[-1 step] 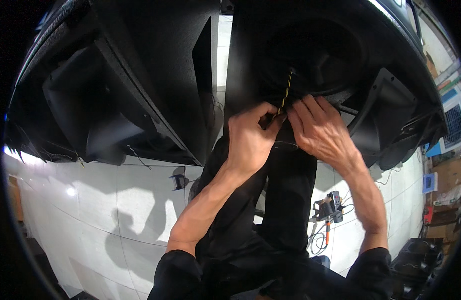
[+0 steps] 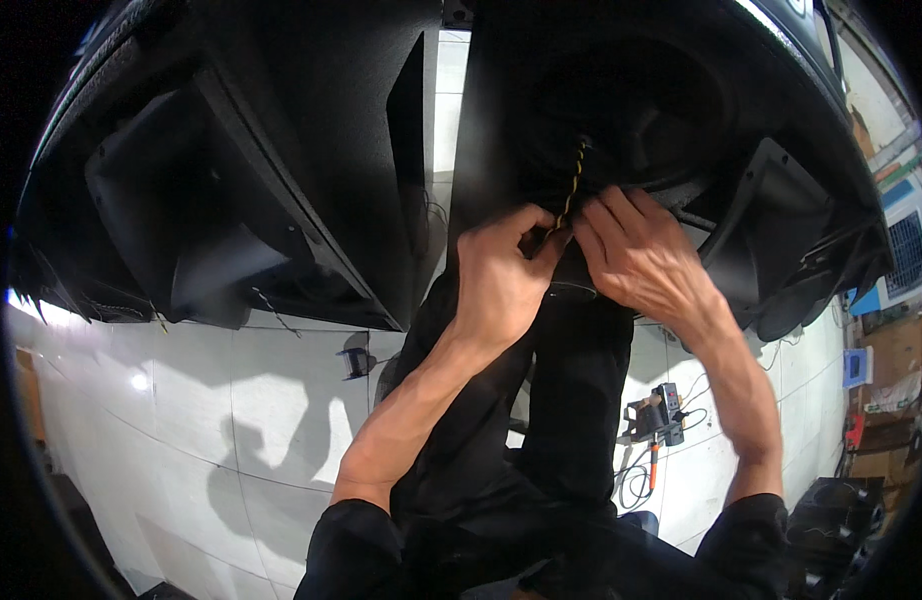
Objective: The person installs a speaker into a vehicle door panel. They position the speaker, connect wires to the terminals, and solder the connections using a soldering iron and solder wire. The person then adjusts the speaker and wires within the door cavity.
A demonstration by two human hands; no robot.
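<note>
A twisted yellow-and-black wire (image 2: pixel 577 170) comes out of the dark opening of a black speaker cabinet (image 2: pixel 486 110) in front of me. Thumb and forefinger of my left hand (image 2: pixel 496 275) pinch its lower stretch. Close beside it, my right hand (image 2: pixel 643 252) has its fingers bent down and held together. Its thumb and fingertips are hidden, so what they grip cannot be made out. Both hands are above my knees, at the cabinet's near edge.
Another black cabinet with a flared horn (image 2: pixel 181 200) stands at the left, thin wires (image 2: pixel 276 308) hanging from it. On the pale tiled floor are a small spool (image 2: pixel 356 363), a boxy device (image 2: pixel 669 412) and an orange-handled iron (image 2: pixel 654 466) with its cable. Cardboard boxes (image 2: pixel 896 350) line the far right.
My right wrist and forearm have shifted slightly to the right. The left hand and the wire stay where they were.
</note>
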